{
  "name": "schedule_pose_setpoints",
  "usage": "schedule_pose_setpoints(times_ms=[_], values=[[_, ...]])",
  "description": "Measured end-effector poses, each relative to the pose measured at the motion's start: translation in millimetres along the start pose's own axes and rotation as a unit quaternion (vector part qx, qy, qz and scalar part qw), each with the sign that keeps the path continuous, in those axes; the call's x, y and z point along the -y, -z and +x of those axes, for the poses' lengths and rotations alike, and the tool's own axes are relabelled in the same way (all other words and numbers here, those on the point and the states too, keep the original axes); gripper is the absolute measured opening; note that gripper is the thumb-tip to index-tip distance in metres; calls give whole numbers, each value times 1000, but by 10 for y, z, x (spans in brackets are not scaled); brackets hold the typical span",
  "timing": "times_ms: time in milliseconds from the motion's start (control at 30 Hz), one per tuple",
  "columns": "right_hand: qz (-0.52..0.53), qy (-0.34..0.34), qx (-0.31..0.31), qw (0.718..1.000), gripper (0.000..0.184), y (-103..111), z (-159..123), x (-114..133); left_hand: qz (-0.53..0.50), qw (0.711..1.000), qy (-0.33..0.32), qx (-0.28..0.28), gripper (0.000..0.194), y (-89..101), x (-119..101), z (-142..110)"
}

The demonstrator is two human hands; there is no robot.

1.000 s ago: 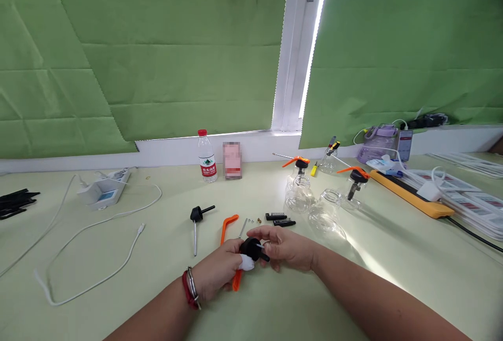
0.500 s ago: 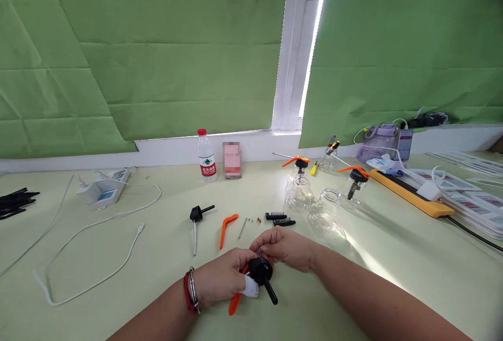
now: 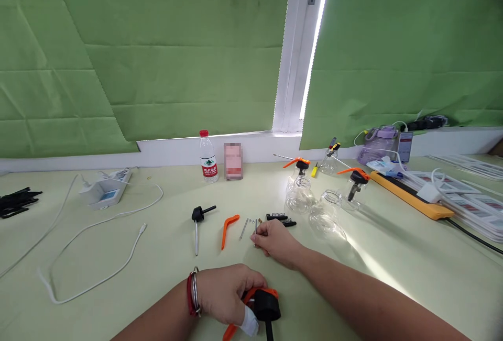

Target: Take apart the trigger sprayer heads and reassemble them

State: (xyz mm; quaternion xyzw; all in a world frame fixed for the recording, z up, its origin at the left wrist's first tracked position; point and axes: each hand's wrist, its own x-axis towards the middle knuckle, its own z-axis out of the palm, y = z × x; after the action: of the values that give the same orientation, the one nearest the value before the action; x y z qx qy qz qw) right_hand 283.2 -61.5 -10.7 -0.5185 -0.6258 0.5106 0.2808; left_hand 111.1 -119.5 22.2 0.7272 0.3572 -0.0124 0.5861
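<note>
My left hand is closed around a black cap with a black stem and an orange lever fitted to it, low in the view. White tape wraps its thumb. Farther forward, my right hand pinches a thin metal pin just over the table. A similar metal pin lies to the left of those fingers, with tiny nuts near it. Beyond them is a loose orange lever. Another black cap with a metal shaft rests farther left. Black pieces with springs lie just behind my right hand.
Clear glass jars stand at right, some topped with black caps and orange levers. A yellow screwdriver lies behind them. A water bottle and a small pink box stand at the back. White cables and a power strip occupy the left.
My right hand has moved away from the black cap, forward to the small parts, and now pinches a metal pin there. My left hand has lowered the cap and lever towards me.
</note>
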Motion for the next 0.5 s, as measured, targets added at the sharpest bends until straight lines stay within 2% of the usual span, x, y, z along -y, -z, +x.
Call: schedule_pose_setpoints(times_ms=[100, 233, 367, 500], values=[[-17, -32, -23, 999, 14, -87, 137, 6, 0, 1000, -14, -5, 32, 16, 16, 6], [-41, -67, -43, 996, 19, -180, 278, 43, -6, 1000, -18, -16, 31, 51, 17, -5], [-42, -97, -44, 993, 16, -214, 325, 84, -9, 999, -18, -28, 27, 97, 3, -24], [-36, -110, -36, 993, 26, -214, 326, 110, -27, 999, -17, -36, 22, 132, 11, -22]])
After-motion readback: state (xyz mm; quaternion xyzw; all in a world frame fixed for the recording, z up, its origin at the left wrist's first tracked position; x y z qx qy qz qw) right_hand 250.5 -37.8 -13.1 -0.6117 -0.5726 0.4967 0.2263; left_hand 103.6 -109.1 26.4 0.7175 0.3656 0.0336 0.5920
